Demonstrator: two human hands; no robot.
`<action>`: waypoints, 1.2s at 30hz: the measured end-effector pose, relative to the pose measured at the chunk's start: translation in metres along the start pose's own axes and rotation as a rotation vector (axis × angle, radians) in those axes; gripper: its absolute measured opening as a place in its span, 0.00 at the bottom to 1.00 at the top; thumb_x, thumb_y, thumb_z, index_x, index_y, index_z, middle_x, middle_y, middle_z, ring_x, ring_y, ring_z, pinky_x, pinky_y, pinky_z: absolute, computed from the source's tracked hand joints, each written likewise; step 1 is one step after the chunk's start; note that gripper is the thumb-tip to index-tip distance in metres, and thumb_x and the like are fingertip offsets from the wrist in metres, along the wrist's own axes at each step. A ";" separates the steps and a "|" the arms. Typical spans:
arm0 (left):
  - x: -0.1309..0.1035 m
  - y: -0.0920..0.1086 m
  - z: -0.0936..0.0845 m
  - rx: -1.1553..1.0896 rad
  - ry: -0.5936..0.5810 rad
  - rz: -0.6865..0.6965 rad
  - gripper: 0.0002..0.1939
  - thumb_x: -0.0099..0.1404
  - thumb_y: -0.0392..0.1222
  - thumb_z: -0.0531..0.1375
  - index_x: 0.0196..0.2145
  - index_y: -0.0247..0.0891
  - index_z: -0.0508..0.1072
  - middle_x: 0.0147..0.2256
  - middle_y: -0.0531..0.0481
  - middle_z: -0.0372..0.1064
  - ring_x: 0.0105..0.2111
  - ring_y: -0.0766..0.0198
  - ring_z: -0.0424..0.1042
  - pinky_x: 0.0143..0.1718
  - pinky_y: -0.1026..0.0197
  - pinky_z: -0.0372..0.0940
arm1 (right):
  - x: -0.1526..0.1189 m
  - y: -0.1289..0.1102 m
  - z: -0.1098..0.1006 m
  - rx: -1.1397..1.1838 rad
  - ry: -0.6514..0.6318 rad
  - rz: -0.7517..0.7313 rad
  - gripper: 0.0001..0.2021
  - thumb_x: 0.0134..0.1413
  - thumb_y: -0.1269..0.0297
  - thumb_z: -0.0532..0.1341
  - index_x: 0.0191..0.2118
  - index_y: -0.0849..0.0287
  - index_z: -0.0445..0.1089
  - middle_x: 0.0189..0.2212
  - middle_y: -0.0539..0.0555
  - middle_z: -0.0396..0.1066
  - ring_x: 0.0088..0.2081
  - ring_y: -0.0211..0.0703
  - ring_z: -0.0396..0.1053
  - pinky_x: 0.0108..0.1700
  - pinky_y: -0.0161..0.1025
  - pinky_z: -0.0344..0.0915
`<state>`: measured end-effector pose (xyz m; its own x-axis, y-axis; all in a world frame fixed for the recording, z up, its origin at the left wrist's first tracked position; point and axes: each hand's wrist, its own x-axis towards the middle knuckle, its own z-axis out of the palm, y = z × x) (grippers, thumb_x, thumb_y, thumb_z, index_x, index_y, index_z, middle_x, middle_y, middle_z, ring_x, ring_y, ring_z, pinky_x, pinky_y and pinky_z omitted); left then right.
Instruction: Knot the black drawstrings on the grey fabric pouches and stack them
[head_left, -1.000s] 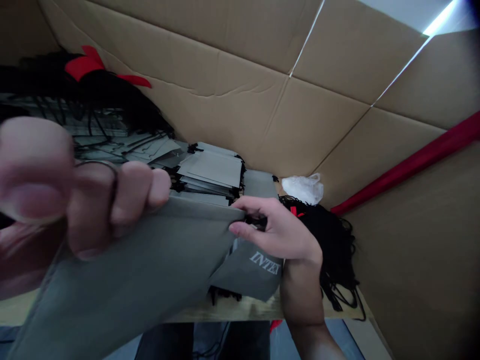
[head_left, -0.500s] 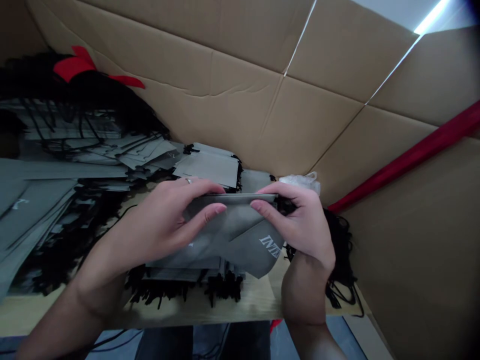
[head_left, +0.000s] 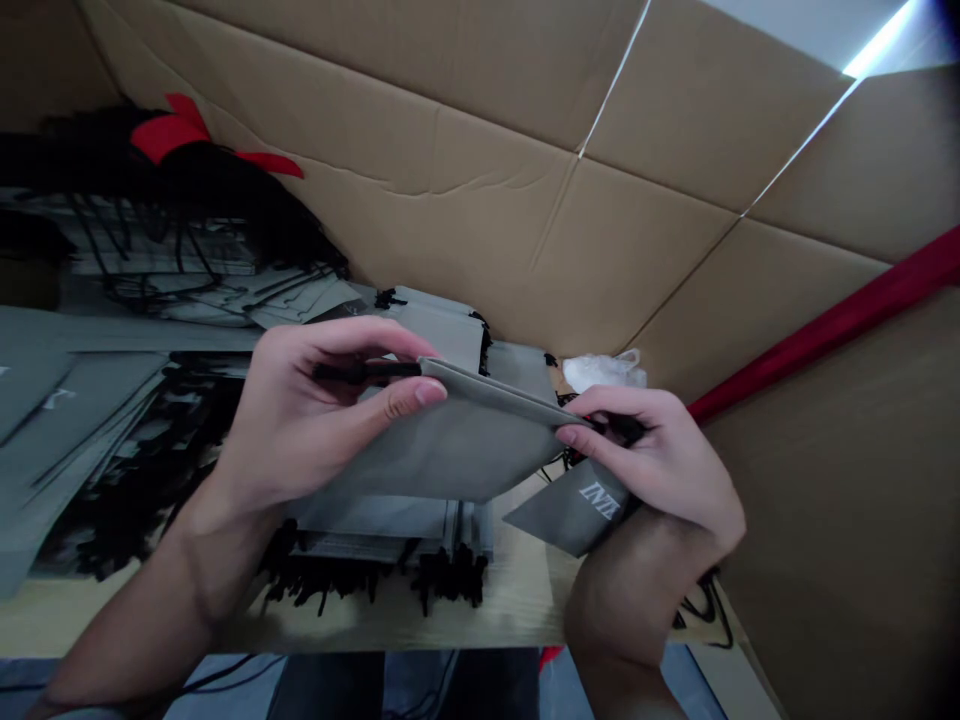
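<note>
A flat grey bag (head_left: pixel 465 430) hangs between my hands, its top edge slanting down to the right. My left hand (head_left: pixel 330 410) pinches the left end of that edge, where a black cord (head_left: pixel 367 372) runs into the palm. At the right end, my right hand (head_left: pixel 645 450) pinches the edge between thumb and fingers, with black cord bunched inside. Below my right hand hangs a grey flap with white letters (head_left: pixel 577 505); how it joins the bag is hidden. Under the bag lies a stack of grey bags (head_left: pixel 375 530) with black cord ends.
More grey pieces with black cords (head_left: pixel 82 420) cover the left side. Behind them is a black cord pile with a red band (head_left: pixel 169 135). Further stacks (head_left: pixel 442 325) and a clear plastic bag (head_left: pixel 604 370) stand against the cardboard wall (head_left: pixel 465 150). The wooden table edge (head_left: pixel 517 620) is near me.
My hands have moved apart along the bag's top edge, the left up and left, the right down and right. The bag now slants, and the lettered flap has shifted right.
</note>
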<state>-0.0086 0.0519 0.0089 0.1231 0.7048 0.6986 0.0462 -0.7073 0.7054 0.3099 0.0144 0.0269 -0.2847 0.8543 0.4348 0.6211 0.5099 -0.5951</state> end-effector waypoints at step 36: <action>-0.009 -0.001 0.033 -0.232 -0.144 -0.010 0.03 0.72 0.41 0.75 0.43 0.42 0.89 0.41 0.46 0.83 0.40 0.60 0.82 0.42 0.62 0.78 | 0.003 -0.048 0.066 -0.131 0.118 -0.343 0.09 0.76 0.67 0.65 0.38 0.55 0.76 0.35 0.54 0.80 0.35 0.43 0.74 0.38 0.42 0.71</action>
<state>0.0227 0.0442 -0.0019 0.2641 0.6848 0.6792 -0.1785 -0.6574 0.7321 0.2310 -0.0012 0.0118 -0.4107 0.6149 0.6732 0.5947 0.7403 -0.3135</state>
